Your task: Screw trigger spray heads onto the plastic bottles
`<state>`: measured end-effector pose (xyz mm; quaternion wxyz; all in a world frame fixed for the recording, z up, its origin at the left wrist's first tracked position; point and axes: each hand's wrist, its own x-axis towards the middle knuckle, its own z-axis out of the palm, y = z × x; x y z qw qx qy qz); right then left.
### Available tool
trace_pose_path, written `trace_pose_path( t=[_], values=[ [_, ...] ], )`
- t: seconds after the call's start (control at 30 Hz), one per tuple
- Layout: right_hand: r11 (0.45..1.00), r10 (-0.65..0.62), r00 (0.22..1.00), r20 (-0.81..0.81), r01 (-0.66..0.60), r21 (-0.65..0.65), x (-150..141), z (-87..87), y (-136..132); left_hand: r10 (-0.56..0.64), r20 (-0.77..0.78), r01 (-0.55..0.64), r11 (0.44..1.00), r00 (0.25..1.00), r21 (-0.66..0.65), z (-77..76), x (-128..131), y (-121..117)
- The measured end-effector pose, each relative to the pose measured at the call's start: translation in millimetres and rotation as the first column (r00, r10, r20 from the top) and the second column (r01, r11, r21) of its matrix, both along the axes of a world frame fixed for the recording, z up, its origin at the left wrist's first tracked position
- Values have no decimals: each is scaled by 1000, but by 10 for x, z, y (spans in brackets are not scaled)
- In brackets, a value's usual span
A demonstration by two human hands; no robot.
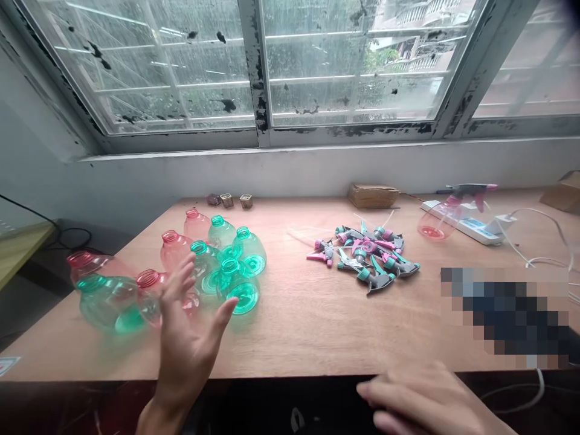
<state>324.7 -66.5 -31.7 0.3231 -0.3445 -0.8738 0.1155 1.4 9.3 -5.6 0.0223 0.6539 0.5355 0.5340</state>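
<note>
My left hand [188, 326] is raised in front of the bottles at the table's left, palm turned inward, thumb and fingers apart, holding nothing. Just behind it stand clear green bottles [235, 284] and clear red bottles [174, 248], all with bare threaded necks. My right hand [426, 396] is low at the table's front edge, slightly blurred, its fingers curled and nothing showing in them. Farther back lies a heap of trigger spray heads [362, 254] in grey with pink or teal parts, some with thin tubes showing.
At the back right a red spray bottle [437, 226] with its trigger head on stands by a white power strip [480, 226] and cables. A cardboard box [374, 196] and small cubes [226, 200] line the wall. A pixelated dark object [512, 314] lies at right.
</note>
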Motion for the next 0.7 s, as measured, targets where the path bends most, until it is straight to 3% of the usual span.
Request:
trace_pose_path(
  t=[0.03,0.1,0.17,0.23,0.3,0.37,0.47,0.6,0.7],
  values=[
    [998,-44,999,-7,43,-41,13,-48,76,-15,-3,15,999,1000,-46,-66,17,87],
    [956,-284,951,-119,273,-105,73,-195,233,83,-112,-88,995,990,-40,-213,58,220],
    [850,-524,833,-178,496,-180,162,-355,398,128,-151,-130,991,980,-9,-353,106,281],
    [753,-658,723,-210,633,-178,250,-481,563,136,-173,-136,991,976,15,-454,160,281],
    [724,-682,704,-200,689,-43,318,-568,713,74,-139,-73,997,987,16,-508,224,243],
    [746,-653,748,-115,662,72,361,-638,833,-45,-78,44,999,996,-12,-533,293,191],
    [780,-625,773,104,616,107,392,-748,937,-190,-13,186,972,982,-145,-570,374,131],
    [784,-620,766,168,608,123,414,-844,967,-288,122,311,825,950,-472,-675,377,132],
    [786,-617,773,146,599,153,422,-829,950,-318,173,360,774,932,-521,-724,347,145]
  ],
)
